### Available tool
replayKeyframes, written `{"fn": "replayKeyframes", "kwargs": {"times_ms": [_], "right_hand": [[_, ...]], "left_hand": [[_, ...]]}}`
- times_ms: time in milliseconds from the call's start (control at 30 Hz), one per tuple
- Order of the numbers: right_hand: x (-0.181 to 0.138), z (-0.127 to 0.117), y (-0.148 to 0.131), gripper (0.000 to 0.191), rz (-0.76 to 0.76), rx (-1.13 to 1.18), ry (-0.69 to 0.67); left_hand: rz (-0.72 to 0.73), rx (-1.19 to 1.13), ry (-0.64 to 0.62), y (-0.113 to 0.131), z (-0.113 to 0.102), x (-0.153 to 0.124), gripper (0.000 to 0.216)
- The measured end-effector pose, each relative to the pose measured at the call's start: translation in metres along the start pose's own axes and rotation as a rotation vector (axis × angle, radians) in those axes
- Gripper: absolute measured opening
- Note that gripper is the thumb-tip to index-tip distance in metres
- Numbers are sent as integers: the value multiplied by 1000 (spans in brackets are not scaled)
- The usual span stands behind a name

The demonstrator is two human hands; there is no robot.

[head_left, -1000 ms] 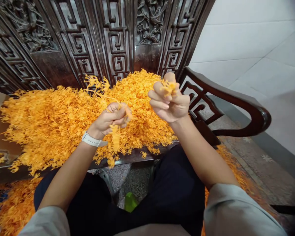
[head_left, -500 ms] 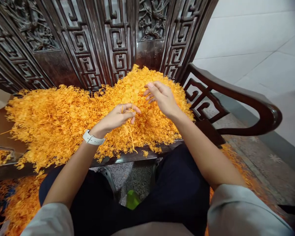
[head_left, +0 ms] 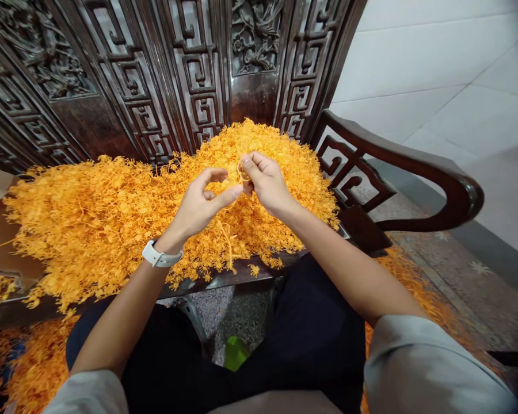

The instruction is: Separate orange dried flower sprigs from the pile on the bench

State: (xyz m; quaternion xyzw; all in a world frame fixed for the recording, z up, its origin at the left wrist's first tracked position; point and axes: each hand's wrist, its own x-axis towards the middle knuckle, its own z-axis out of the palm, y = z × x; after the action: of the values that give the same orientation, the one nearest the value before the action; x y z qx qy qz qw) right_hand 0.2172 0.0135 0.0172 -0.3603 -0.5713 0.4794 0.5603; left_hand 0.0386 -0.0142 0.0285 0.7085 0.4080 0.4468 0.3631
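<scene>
A big heap of orange plastic flower-like pieces (head_left: 125, 213), with thin branching stems, covers the seat of a carved dark wood bench. My right hand (head_left: 265, 181) is above the heap, thumb and fingers pinched on a thin curled orange plastic piece (head_left: 242, 171). Close to its left is my left hand (head_left: 201, 201), thumb stretched toward the right fingertips and index finger bent apart from it. Nothing clearly shows held in the left hand. Below the hands, a longer orange stem (head_left: 229, 244) lies at the front of the heap.
The bench's carved back (head_left: 155, 75) rises behind the heap, and its curved armrest (head_left: 435, 178) stands at the right. A cardboard box (head_left: 19, 241) is at the left edge. More orange pieces (head_left: 38, 356) lie on the floor, and a green object (head_left: 235, 352) is between my feet.
My right hand has come down and left and closed on an orange piece. My left hand has risen slightly and spread thumb from index finger; the strand seen at its fingers no longer shows there.
</scene>
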Motion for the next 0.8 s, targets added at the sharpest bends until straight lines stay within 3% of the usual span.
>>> {"fn": "replayKeyframes", "kwargs": {"times_ms": [67, 167, 300, 467, 600, 700, 800], "right_hand": [[-3, 3, 1, 49, -34, -57, -20], [-6, 10, 2, 45, -46, -34, -7], [-4, 13, 3, 45, 2, 59, 74], [-6, 16, 2, 51, -127, -70, 134], [-10, 19, 0, 58, -199, -119, 168], [-12, 21, -2, 60, -116, -26, 119], [-13, 24, -5, 60, 86, 141, 21]], "left_hand": [[27, -28, 107, -2, 3, 2, 53], [57, -23, 149, -6, 9, 2, 44], [36, -31, 75, -12, 15, -1, 33], [-31, -50, -56, -11, 21, -3, 19], [-21, -137, -41, -7, 29, -4, 17], [19, -188, 18, -8, 34, -4, 33], [17, -258, -15, -9, 34, -5, 46]]}}
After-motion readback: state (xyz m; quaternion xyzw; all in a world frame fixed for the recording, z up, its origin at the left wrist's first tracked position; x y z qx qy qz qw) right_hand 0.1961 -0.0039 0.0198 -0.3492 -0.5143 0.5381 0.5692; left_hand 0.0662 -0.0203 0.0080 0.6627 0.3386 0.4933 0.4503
